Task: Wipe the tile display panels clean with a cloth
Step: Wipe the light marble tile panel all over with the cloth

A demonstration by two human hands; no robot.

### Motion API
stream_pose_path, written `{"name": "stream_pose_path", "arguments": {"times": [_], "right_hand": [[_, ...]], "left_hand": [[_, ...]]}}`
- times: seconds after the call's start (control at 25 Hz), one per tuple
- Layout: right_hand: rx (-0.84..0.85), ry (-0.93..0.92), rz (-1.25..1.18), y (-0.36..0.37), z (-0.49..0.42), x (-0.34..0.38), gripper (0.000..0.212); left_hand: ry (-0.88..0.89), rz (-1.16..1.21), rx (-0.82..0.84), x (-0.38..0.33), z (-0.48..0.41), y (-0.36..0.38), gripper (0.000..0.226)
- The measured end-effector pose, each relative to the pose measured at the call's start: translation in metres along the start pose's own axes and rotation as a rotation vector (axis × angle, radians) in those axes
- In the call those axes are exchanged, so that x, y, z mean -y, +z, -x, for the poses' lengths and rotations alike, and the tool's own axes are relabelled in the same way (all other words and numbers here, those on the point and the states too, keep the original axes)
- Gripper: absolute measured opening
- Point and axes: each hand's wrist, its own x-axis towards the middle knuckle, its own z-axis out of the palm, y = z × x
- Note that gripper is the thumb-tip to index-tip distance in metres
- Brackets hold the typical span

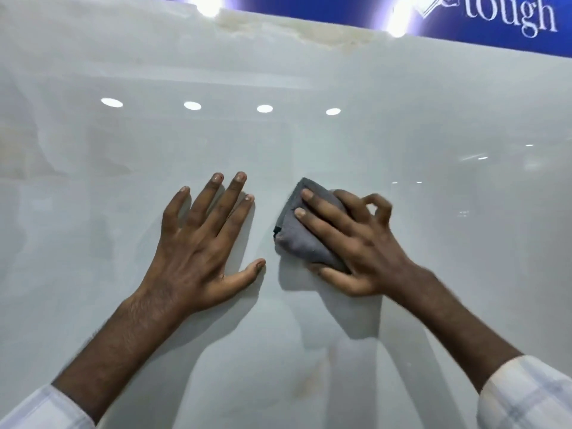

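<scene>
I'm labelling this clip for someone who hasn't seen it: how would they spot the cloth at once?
A pale tile panel fills the view below a blue sign, with two hands on it. The cloth is the grey folded wad held under the right hand, fingers on top. The left hand beside it lies flat and bare.

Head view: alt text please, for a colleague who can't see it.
The right hand holds a folded grey cloth against a glossy pale tile panel, while the left hand lies flat on the panel beside it, fingers spread. A blue sign runs above.
</scene>
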Motion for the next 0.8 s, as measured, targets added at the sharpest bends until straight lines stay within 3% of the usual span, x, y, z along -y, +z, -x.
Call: {"name": "stream_pose_path", "arguments": {"times": [0.04,0.08,0.2,0.24,0.28,0.4,0.44,0.48,0.64,0.68,0.72,0.8], "right_hand": [[-0.012,-0.022,0.026,-0.003,-0.011,-0.022,0.075],[-0.038,0.076,0.031,-0.005,-0.027,-0.049,0.076],[-0.101,0.636,-0.096,-0.014,-0.077,-0.105,0.079],[-0.116,0.690,-0.094,-0.012,-0.085,-0.099,0.080],[-0.142,0.622,-0.069,-0.008,-0.089,-0.083,0.081],[-0.056,-0.010,-0.035,0.001,-0.076,-0.045,0.079],[-0.025,-0.127,0.002,-0.002,-0.078,-0.059,0.078],[-0.042,-0.106,0.042,-0.005,-0.087,-0.079,0.077],[-0.124,0.605,-0.049,-0.015,-0.129,-0.138,0.080],[-0.139,0.621,-0.037,-0.011,-0.132,-0.126,0.082],[-0.159,0.514,-0.033,-0.007,-0.133,-0.107,0.082],[-0.108,0.035,-0.024,-0.001,-0.121,-0.070,0.079]], "left_hand": [[0.015,-0.025,-0.012,0.007,-0.012,-0.002,0.085],[0.019,-0.044,-0.025,0.015,-0.026,-0.004,0.084],[-0.036,-0.045,-0.045,0.041,-0.072,-0.004,0.084],[-0.056,-0.031,-0.040,0.047,-0.083,-0.002,0.086],[-0.067,-0.019,-0.031,0.050,-0.089,0.001,0.088],[-0.072,-0.042,-0.028,0.052,-0.092,0.008,0.090],[-0.071,-0.047,-0.035,0.051,-0.091,0.008,0.090],[-0.071,-0.040,-0.039,0.052,-0.090,0.008,0.089],[-0.083,-0.020,-0.039,0.052,-0.090,0.009,0.089],[-0.086,-0.021,-0.040,0.052,-0.091,0.009,0.088],[-0.084,-0.025,-0.041,0.052,-0.091,0.009,0.088],[-0.071,-0.042,-0.045,0.052,-0.091,0.009,0.087]]}}
